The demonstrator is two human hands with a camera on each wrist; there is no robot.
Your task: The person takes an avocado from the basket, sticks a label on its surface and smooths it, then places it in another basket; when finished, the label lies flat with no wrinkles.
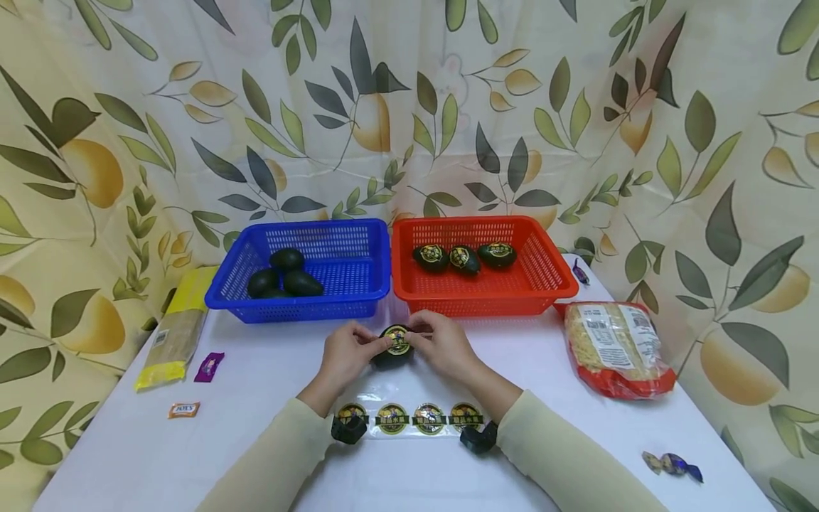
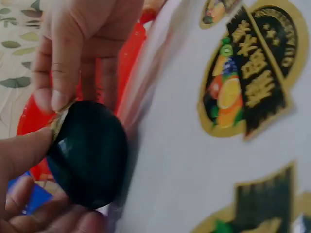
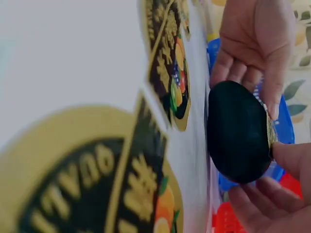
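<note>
In the head view, a dark fruit (image 2: 92,155) is held just below the centre of the frame, with a round sticker (image 1: 398,340) facing up on it. It is gripped from either side by the left hand (image 1: 348,355) and the right hand (image 1: 446,347): the thumbs are set at the sticker, the fingers are curled beneath, and only the fruit's own width is left between them. A modest weight and a firm, rather slippery skin may be expected (a faint gloss is shown in the left wrist view), while the sticker is probably thin and easily creased. The fruit is best held by its bare flanks, with the label pressed only lightly.

Below the hands, a sheet (image 1: 409,396) with four similar stickers is spread; its lower corners are overlapped by dark pieces (image 1: 349,429) near the cuffs, and it could be dragged by a sleeve (image 1: 269,455). Left of upper centre, plain fruits (image 1: 303,283) are contained in a blue basket (image 1: 307,311); to the right, three labelled fruits (image 1: 498,256) in a red basket (image 1: 480,306). A yellow-ended packet (image 1: 175,338), a red-trimmed bag (image 1: 614,348) and wrapped sweets (image 1: 209,367) are placed well apart towards the sides.
</note>
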